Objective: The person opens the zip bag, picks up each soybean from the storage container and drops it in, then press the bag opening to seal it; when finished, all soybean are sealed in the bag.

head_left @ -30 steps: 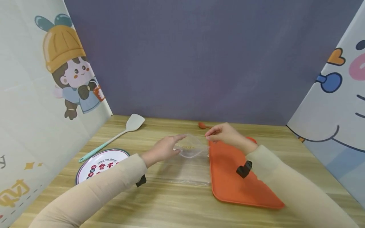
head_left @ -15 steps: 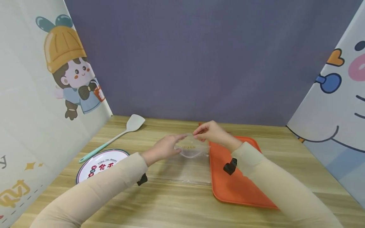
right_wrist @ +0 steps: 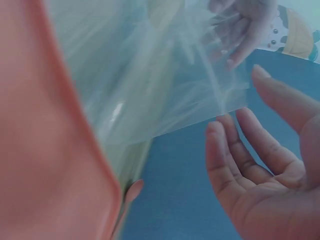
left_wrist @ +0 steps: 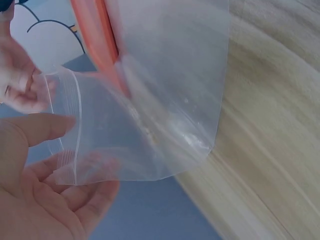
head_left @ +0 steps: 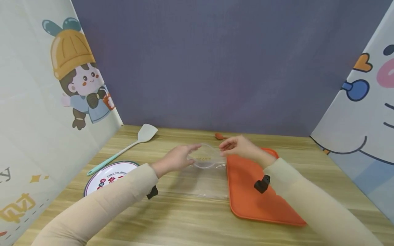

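Observation:
A clear zip bag [head_left: 203, 186] lies on the wooden table with its mouth end raised and spread into an oval. My left hand [head_left: 173, 159] holds the mouth's left side, thumb at the near lip and index finger at the far one. In the left wrist view, the other fingers show through the plastic behind the zip strip [left_wrist: 77, 130]. By the bag's right corner is my right hand [head_left: 241, 149], its thumb and fingers [right_wrist: 250, 145] apart and loosely bent. Its fingertips are close to the bag's edge; whether they touch it I cannot tell. Small yellow marks show near the mouth.
An orange tray [head_left: 255, 194] lies right of the bag, under my right forearm. Behind it is a small red spoon [head_left: 220, 136]. At left are a printed plate [head_left: 107, 174], partly hidden by my left sleeve, and a spatula [head_left: 130, 146]. A grey-blue panel rises behind the table.
My right hand moved left along the bag's far lip, then back right to the corner, its fingers now more spread. The left hand has stayed nearly in place.

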Motion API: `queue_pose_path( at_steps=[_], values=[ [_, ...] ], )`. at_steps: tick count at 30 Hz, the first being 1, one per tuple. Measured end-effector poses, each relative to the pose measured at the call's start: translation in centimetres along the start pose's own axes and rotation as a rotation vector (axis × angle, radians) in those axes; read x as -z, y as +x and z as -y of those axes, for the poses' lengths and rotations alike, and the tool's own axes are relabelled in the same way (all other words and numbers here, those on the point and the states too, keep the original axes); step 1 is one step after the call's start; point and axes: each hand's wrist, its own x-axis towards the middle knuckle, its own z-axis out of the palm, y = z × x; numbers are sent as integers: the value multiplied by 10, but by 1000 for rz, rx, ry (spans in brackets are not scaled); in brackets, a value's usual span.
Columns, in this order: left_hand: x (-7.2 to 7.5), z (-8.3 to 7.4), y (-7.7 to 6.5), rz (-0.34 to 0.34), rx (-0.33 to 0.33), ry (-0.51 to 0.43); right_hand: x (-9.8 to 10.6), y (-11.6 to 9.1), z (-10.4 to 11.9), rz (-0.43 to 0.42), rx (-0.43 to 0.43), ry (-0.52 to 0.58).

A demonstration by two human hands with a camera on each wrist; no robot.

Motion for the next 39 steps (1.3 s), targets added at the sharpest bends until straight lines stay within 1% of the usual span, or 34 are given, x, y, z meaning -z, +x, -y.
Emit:
queue_pose_path(
  at_steps=[2,5,8,11,13,16,19,21,23,24,27,29,31,35,39],
  values=[
    [1,1,0,5,-9,-9,0,-4,-6,18,4,-14],
    [3,4,0,18,-32,-16,-2,-8,-14,10,1,-24],
    [4,6,1,39,-64,-21,-4,-9,-19,-34,-10,-28],
    [5,10,1,65,-86,-46,-7,-9,-22,-78,-18,-36],
    [5,13,1,78,-87,-85,-8,-9,-24,-106,-25,-40],
    [6,18,2,92,-67,-173,-10,-10,-27,-121,-32,-16],
    [6,26,4,81,-46,-248,-11,-12,-31,-139,-51,30],
    [6,32,6,47,-42,-282,-10,-13,-33,-152,-55,49],
    [6,38,8,-6,-45,-312,-8,-13,-35,-165,-61,68],
    [6,41,9,-37,-36,-318,-8,-13,-35,-168,-63,74],
    [6,47,9,-116,16,-355,-6,-13,-35,-170,-83,94],
    [6,49,9,-159,57,-358,-5,-13,-34,-170,-98,105],
    [6,51,9,-186,93,-373,-5,-13,-34,-168,-102,114],
    [6,57,9,-233,128,-412,-5,-9,-34,-184,-101,131],
    [6,62,9,-264,174,-446,-6,-5,-33,-211,-103,186]
  ],
)
